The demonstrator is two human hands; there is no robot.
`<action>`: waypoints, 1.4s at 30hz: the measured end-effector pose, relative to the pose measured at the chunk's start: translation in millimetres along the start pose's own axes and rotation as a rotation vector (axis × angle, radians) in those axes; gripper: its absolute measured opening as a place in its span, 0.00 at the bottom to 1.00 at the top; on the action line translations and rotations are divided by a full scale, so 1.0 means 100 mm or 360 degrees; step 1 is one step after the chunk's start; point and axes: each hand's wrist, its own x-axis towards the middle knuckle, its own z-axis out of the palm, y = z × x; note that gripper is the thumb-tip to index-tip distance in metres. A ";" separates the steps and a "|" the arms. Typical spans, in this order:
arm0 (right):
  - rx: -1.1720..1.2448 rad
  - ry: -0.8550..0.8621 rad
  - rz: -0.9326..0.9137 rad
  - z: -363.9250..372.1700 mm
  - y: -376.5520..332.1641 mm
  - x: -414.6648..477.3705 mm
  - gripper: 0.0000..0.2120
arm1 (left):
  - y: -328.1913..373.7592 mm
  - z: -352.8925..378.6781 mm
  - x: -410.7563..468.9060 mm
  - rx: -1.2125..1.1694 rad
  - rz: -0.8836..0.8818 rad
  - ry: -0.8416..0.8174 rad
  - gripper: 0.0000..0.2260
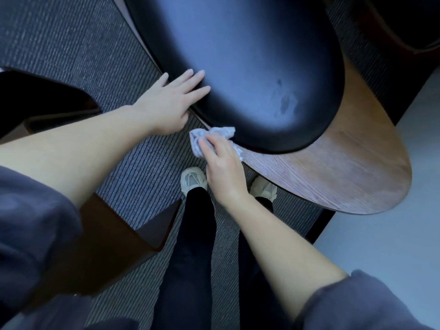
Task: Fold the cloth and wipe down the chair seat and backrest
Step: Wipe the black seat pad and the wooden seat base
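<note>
Cloth (221,131): pale and speckled, bunched rather than flat. It lies against the near edge of the chair's black pad (238,67), where the pad meets the wooden shell (345,163) beneath it. Part of it is hidden under the hand.

Right hand (222,167): on top of the cloth, fingers curled over it and gripping it, pressing it to the pad's near edge.

Left hand (171,101): laid flat on the left edge of the pad, fingers (197,79) straight and slightly spread, holding nothing. The heel of the hand hangs off the edge, over the carpet (71,44).

Black pad: smooth, oval, with a dull sheen. Whether it is the seat or the backrest cannot be told from this angle. Greyish smudges (284,101) sit toward its near right part, apart from the cloth.

Wooden shell: brown grain, rounded, showing beyond the pad's near and right edges.

Carpet: grey-blue, ribbed, under the chair and the person.

Shoes (192,179): two, pale, below dark trouser legs, standing on the carpet by the shell's near edge.

Sleeves (35,222): dark blue, pushed up both forearms.

Pale floor (392,234): beyond the carpet's right edge
</note>
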 end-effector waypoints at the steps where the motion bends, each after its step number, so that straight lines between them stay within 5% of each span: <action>1: -0.0008 -0.0052 -0.0072 0.02 0.03 0.08 0.15 | -0.05 0.00 0.00 0.0013 -0.0031 0.0028 0.32; 10: -0.0031 -0.0392 -0.0270 -0.07 0.37 0.22 0.24 | 0.00 0.04 -0.01 -0.0040 -0.0177 0.0034 0.33; 30: 0.0080 -0.0499 0.0062 -1.13 1.16 -0.50 0.20 | 0.77 -0.01 0.09 -0.0161 -0.0618 -0.0154 0.34; 38: -0.0241 -0.0541 0.0236 -1.83 1.72 -0.45 0.23 | 1.37 0.00 0.21 -0.0094 -0.0417 -0.0272 0.33; 42: -0.0548 -0.0556 0.0400 -2.07 2.10 -0.23 0.15 | 1.79 0.00 0.33 -0.0128 -0.0310 -0.0271 0.34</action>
